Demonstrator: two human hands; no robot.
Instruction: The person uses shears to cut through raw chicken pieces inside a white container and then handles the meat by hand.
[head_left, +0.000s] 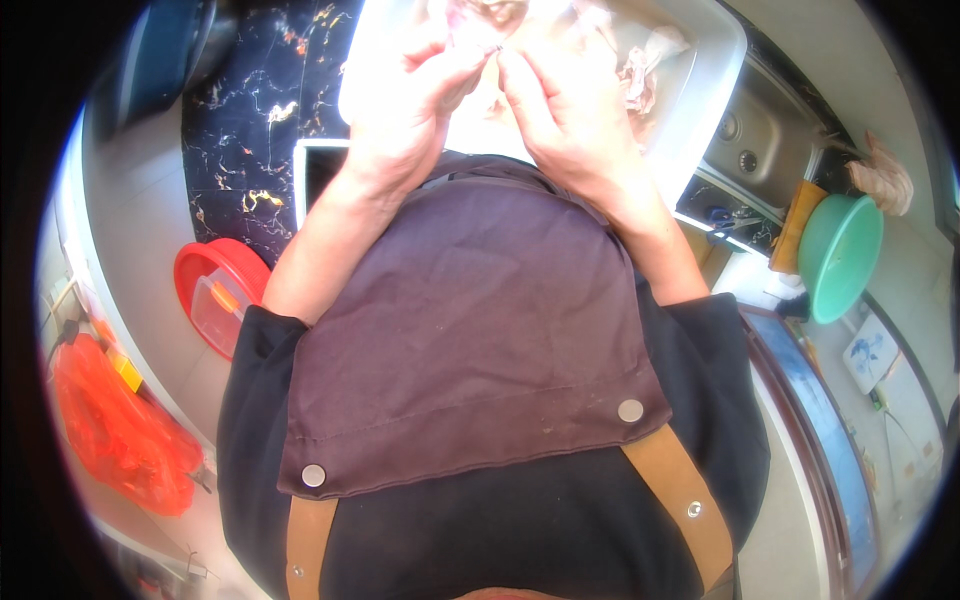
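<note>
At the top of the view, both my hands are over a white plastic tub (705, 112). My left hand (405, 97) and my right hand (574, 97) pinch with thumb and fingertips at a soft, pale pinkish piece (487, 11). The fingertips nearly meet, and strong glare washes out the piece's outline. More limp pinkish pieces (643, 79) lie in the tub to the right of my right hand. Glare hides much of the tub's inside, and the top edge cuts off its far part.
A black marbled counter (232, 127) runs left of the tub. At right are a steel sink (765, 142), blue-handled scissors (724, 221), a wooden board (796, 229) and a green basin (844, 255). Red plastic baskets (196, 281) and a red plastic bag (120, 427) are at left.
</note>
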